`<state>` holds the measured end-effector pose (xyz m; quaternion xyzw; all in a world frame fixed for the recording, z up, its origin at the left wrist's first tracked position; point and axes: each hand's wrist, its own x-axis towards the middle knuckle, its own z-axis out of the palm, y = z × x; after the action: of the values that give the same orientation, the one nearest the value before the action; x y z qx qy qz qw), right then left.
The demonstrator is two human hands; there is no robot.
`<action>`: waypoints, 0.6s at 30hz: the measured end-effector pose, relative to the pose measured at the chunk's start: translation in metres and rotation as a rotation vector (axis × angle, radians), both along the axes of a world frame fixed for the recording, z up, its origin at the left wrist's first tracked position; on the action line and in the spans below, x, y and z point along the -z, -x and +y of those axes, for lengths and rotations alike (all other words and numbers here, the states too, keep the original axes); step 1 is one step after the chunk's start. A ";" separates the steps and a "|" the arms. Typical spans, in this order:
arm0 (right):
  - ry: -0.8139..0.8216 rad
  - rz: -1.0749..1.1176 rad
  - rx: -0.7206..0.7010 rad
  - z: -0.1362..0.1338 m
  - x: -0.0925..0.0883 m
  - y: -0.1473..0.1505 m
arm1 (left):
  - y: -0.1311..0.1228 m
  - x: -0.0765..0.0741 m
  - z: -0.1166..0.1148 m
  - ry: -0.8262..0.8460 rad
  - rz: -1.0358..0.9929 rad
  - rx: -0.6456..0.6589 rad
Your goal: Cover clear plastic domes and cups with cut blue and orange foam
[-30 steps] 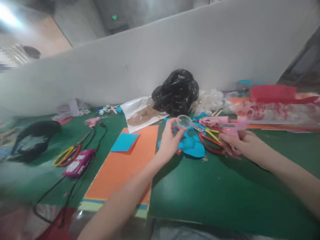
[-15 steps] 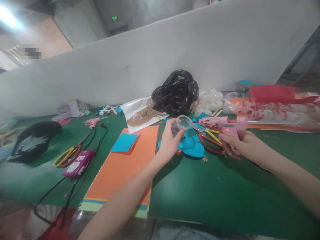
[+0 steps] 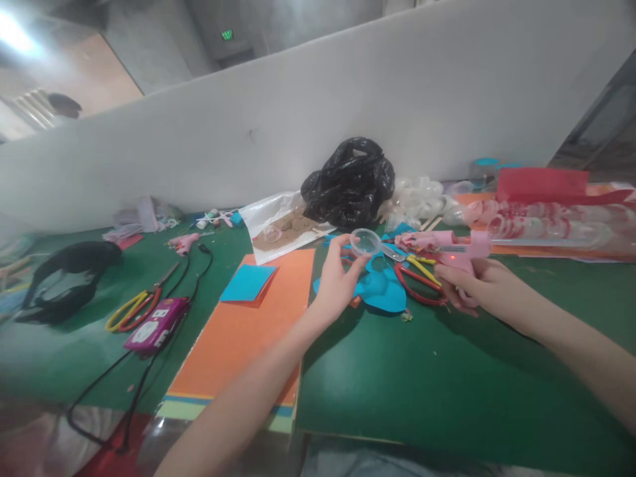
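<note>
Between the thumb and fingers of my left hand [image 3: 336,278] is a small clear plastic cup [image 3: 366,242], its round rim turned toward me. My right hand [image 3: 479,281] is wrapped round the handle of a pink hot glue gun [image 3: 442,245], which has a small red light lit. The gun's nozzle points left at the cup; whether it touches the rim I cannot tell. Below them lie cut pieces of blue paper [image 3: 385,291] and scissors with red and yellow handles [image 3: 417,281] on the green table [image 3: 397,377].
Orange sheets [image 3: 248,338] with a blue paper square [image 3: 247,283] lie left of my left arm. Farther left are another pair of scissors [image 3: 134,310], a second pink glue gun [image 3: 183,243] and a purple packet [image 3: 158,324]. A black plastic bag [image 3: 350,182] stands at the back.
</note>
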<state>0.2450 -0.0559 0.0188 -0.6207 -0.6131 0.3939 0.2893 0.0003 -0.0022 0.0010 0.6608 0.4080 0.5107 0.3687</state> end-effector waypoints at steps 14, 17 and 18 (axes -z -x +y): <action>-0.005 0.089 0.018 0.000 -0.002 0.004 | 0.000 0.001 0.001 -0.013 0.005 -0.017; -0.002 0.116 0.043 -0.001 -0.003 0.005 | 0.001 0.001 0.001 -0.021 0.008 -0.021; -0.006 0.129 0.058 -0.002 -0.004 0.005 | 0.001 0.000 0.001 -0.022 0.011 -0.021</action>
<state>0.2397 -0.0575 0.0233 -0.6107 -0.5760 0.4228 0.3413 -0.0005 -0.0015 0.0006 0.6631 0.4113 0.5154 0.3541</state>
